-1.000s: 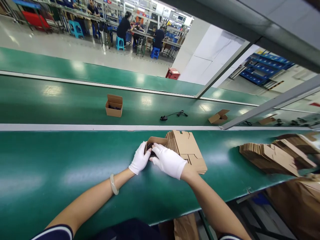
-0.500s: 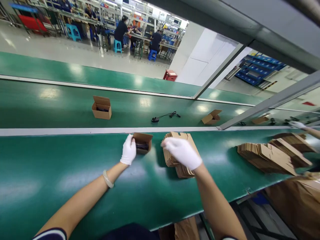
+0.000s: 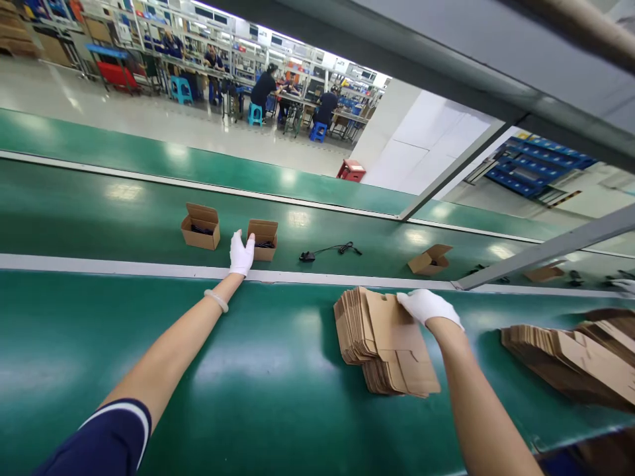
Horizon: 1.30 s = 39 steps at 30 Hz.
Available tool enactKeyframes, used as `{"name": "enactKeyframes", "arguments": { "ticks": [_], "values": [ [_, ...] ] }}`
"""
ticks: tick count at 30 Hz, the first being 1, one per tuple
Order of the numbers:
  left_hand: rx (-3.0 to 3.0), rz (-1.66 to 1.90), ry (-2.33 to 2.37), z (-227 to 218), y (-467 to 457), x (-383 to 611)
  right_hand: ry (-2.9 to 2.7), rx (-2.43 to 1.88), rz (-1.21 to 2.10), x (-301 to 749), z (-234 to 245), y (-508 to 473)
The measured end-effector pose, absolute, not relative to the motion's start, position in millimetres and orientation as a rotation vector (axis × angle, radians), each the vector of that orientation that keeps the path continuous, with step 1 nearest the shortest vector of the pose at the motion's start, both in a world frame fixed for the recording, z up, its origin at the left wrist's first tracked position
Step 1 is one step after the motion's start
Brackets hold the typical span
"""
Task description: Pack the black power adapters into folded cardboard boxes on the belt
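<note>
My left hand [image 3: 241, 254], in a white glove, reaches out to the conveyor belt [image 3: 124, 218] and rests with fingers apart against the left side of a small open cardboard box [image 3: 263, 238] with a dark item inside. My right hand [image 3: 427, 306], also gloved, lies on the right edge of a stack of flat cardboard box blanks [image 3: 384, 340] on the near green table [image 3: 198, 383], fingers curled on the top blank.
Another open box [image 3: 201, 225] sits left of my left hand on the belt. A black cable [image 3: 327, 251] and a tipped open box [image 3: 430, 259] lie further right. More flat blanks [image 3: 575, 357] are piled at the right. People sit at benches in the far background.
My left hand carried the small box from the near table out onto the belt. My right hand moved to the right edge of the stack of blanks.
</note>
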<state>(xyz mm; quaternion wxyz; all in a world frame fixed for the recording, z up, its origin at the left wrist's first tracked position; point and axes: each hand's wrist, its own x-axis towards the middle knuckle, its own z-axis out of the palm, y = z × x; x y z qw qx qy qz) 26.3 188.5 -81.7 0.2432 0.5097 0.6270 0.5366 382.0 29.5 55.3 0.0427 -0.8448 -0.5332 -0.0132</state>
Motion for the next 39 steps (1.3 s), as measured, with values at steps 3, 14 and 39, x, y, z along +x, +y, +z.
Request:
{"name": "enactKeyframes", "arguments": {
  "ticks": [3, 14, 39],
  "values": [
    [1.408, 1.565, 1.647, -66, 143, 32, -1.471, -2.705, -0.231, 355, 84, 13],
    [1.495, 0.959, 0.647, 23, -23, 46, -1.667, -1.659, -0.023, 220, 75, 9],
    [1.874, 0.897, 0.873, -5, -18, -25, -2.537, -1.309, 0.022, 149, 30, -13]
  ]
}}
